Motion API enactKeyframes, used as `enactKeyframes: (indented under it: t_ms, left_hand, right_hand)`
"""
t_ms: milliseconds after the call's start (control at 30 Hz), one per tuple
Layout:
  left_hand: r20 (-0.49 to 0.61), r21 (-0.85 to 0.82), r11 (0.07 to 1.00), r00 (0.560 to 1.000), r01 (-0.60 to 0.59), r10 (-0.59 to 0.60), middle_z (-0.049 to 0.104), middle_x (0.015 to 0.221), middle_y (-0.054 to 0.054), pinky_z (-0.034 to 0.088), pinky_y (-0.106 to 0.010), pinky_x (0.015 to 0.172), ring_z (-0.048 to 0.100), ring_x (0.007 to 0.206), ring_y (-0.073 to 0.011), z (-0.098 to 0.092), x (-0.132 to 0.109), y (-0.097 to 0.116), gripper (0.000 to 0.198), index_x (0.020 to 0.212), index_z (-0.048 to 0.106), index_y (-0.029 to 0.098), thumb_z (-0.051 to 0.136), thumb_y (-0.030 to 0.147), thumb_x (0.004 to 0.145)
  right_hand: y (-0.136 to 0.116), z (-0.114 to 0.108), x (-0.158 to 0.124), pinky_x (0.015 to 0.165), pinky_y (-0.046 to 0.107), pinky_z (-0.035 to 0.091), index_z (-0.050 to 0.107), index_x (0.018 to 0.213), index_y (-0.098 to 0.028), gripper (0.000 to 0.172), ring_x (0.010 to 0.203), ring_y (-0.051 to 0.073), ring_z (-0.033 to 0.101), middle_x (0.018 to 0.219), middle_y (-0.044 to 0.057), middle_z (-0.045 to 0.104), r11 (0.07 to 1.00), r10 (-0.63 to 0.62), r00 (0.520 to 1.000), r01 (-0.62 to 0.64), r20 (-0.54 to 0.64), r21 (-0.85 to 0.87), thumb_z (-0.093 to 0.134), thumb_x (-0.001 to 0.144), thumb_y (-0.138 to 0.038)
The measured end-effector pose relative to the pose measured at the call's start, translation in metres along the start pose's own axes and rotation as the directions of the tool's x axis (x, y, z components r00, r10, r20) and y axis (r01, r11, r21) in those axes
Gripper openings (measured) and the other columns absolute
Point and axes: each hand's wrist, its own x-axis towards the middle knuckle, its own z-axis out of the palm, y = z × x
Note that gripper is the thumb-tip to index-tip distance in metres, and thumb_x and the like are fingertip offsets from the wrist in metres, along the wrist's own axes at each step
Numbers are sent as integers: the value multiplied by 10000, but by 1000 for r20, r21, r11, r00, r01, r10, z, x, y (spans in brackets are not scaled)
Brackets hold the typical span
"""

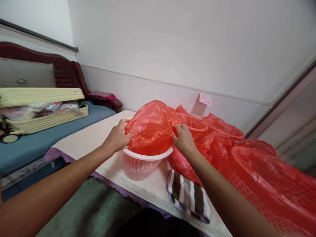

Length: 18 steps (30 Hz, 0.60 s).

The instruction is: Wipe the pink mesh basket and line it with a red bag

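In the middle of the head view a white perforated plastic basket (pixel 142 167) stands upright on a cream-covered table. A thin red plastic bag (pixel 153 121) sits inside it, its mouth puffed up above the rim. My left hand (pixel 118 135) pinches the bag's edge at the basket's left side. On the right side my right hand (pixel 183 140) grips the opposite edge of the bag, fingers closed. Red shows through the basket's holes. The basket's far rim is hidden behind the bag.
More baskets covered with red bags (pixel 266 184) crowd the right side. A folded striped towel (pixel 189 196) lies near the front edge of the cream cover (pixel 93 143). At left an open yellow suitcase (pixel 49 121) full of items rests on a blue bed (pixel 98 112). A pink note (pixel 205 99) sticks to the wall.
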Motion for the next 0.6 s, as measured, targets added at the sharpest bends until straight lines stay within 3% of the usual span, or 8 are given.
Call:
enactKeyframes:
  t_ms: [100,200,300,367,433,533,600]
  left_hand:
    - [27,15,1000,999,-27,27,705,1142,-108,497,-376,876,667,990,-275,1,0,3,591,1325,497,189,510,233,736]
    - [54,10,997,996,-77,76,658,1269,-116,465,-402,965,641,1086,-291,3,-1,8,633,1366,485,193,499,206,734]
    - [48,-12,995,994,-94,95,641,1302,-113,449,-411,996,624,1123,-292,5,-1,9,625,1360,498,199,491,189,735]
    - [25,-44,996,996,-81,82,646,1295,-101,444,-402,1006,619,1132,-277,6,1,8,579,1326,517,201,482,196,748]
    - [-4,-88,995,999,-51,51,660,1261,-104,451,-391,1000,621,1128,-266,6,3,5,519,1290,529,184,468,227,776]
    - [-31,-150,989,1000,-6,2,671,1209,-117,471,-381,968,630,1105,-260,6,5,1,479,1259,535,160,455,270,800]
    - [-34,-178,984,999,15,-21,671,1192,-117,486,-383,941,639,1076,-261,5,6,0,479,1252,538,163,464,274,793]
  right_hand:
    - [-21,-16,-4,951,555,408,625,1185,-145,359,1150,371,516,1251,202,567,991,-104,991,96,-79,-93,535,859,-266]
    - [-50,-28,-10,1024,495,376,608,1204,-164,338,1193,307,506,1240,164,588,951,-307,938,308,-159,-16,502,914,-302]
    - [-67,-24,-14,1015,463,395,599,1231,-193,368,1154,273,548,1207,134,625,897,-435,897,425,75,122,487,942,-390]
    - [-67,-14,-14,971,462,425,611,1231,-181,423,1109,287,580,1184,139,651,906,-422,854,384,305,179,519,917,-450]
    - [-62,-3,-12,874,410,471,650,1163,-171,386,1008,277,621,1131,137,683,935,-353,802,286,483,208,586,859,-400]
    - [-56,7,-5,616,272,436,679,830,-202,127,691,175,600,839,41,708,958,-277,721,156,635,240,579,752,-193]
    - [-56,11,-3,522,238,350,575,637,-213,128,559,125,510,638,-26,608,954,-275,682,108,678,278,527,702,-114]
